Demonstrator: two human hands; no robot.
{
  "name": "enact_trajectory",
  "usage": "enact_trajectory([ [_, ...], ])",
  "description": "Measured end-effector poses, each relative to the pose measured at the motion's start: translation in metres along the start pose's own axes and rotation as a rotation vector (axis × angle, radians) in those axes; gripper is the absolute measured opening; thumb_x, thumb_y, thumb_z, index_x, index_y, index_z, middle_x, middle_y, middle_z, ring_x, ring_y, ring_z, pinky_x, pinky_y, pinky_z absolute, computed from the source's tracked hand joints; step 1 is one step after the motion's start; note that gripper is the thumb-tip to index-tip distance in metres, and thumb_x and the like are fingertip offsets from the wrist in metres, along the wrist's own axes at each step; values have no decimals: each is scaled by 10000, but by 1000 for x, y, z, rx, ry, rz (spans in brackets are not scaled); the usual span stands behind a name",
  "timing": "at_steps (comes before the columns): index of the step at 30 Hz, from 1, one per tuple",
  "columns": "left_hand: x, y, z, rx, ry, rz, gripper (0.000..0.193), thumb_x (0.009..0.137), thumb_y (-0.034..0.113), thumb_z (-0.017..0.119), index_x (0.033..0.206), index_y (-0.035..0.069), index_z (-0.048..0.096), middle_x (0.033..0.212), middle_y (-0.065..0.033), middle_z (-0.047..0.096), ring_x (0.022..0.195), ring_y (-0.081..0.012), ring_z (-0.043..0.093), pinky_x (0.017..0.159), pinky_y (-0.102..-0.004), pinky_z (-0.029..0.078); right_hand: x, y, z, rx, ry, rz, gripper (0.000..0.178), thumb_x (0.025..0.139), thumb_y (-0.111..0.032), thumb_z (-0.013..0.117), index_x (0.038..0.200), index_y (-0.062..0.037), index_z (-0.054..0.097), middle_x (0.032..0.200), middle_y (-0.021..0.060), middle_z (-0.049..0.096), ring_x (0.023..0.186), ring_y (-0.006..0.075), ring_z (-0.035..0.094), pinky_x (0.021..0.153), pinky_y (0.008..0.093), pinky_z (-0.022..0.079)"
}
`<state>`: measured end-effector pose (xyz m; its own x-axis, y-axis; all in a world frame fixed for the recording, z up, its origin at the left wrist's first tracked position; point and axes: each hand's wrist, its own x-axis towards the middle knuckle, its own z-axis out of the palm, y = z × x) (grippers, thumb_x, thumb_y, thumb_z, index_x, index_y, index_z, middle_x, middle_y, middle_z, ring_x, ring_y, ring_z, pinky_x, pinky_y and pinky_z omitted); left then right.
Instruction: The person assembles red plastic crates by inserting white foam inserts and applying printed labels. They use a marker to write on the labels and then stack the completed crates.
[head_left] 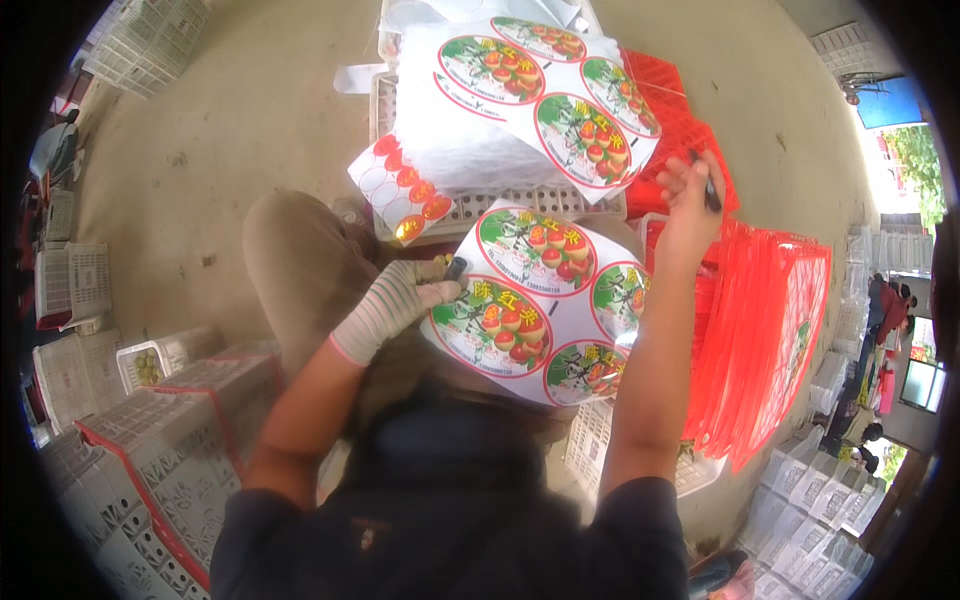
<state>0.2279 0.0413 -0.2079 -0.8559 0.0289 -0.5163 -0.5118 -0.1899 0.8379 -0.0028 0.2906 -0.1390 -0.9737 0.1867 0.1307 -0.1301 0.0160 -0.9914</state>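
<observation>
My left hand [392, 303], in a pale striped glove with bare fingertips, pinches a small dark cylinder that looks like a marker cap [456, 268]. It rests by the left edge of a sheet of oval fruit stickers [553, 306] lying over my lap. Out to the right, my raised right hand [688, 200] is closed around a black marker [712, 196]. Beyond my knees, another sheet of fruit stickers [520, 92] lies on a pile of clear plastic [450, 140]. A smaller sheet of red and gold oval stickers [408, 190] hangs at its left.
The plastic pile sits on a white perforated crate [470, 215]. Bright red plastic pieces [750, 340] stand packed at my right, with more red ones [655, 85] farther off. White crates [180, 430] stand at my left, and stacked pale baskets [825, 490] at the lower right.
</observation>
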Motion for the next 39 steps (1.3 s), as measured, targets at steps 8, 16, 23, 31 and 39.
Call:
enact_trajectory([
  [8, 2, 7, 5, 59, -45, -9, 357, 923, 227, 683, 1151, -47, 698, 957, -35, 710, 874, -81, 619, 806, -263, 507, -149, 13, -34, -104, -448, 268, 207, 957, -135, 656, 1097, 15, 684, 884, 36, 673, 738, 60, 599, 661, 220, 476],
  [16, -2, 8, 7, 65, -30, 2, 347, 919, 215, 682, 1135, -56, 696, 959, -52, 710, 869, -87, 620, 799, -263, 509, -158, 38, -34, -101, -402, 314, 183, 916, -81, 698, 1080, 0, 713, 905, 17, 682, 732, 29, 579, 628, 187, 444],
  [23, 0, 5, 8, 112, -21, 15, 362, 915, 210, 683, 1159, -57, 692, 978, -63, 719, 882, -95, 625, 827, -264, 503, -159, 30, -32, -276, -470, 281, 215, 918, -83, 704, 1114, 7, 706, 936, 31, 703, 796, 53, 617, 702, 202, 499],
  [31, -1, 5, 10, 56, -26, 14, 366, 902, 238, 702, 1139, -42, 708, 960, -54, 718, 891, -85, 619, 836, -262, 499, -186, 14, -49, -161, -388, 293, 232, 925, -120, 705, 1103, 29, 697, 862, 30, 708, 729, 54, 614, 651, 201, 484],
  [39, 3, -5, 7, 126, -54, 28, 364, 914, 236, 700, 1151, -40, 705, 982, -46, 718, 908, -85, 620, 847, -264, 501, -199, 11, -57, -140, -388, 320, 247, 951, -118, 672, 1125, 56, 652, 876, 103, 726, 762, 123, 698, 684, 244, 559],
])
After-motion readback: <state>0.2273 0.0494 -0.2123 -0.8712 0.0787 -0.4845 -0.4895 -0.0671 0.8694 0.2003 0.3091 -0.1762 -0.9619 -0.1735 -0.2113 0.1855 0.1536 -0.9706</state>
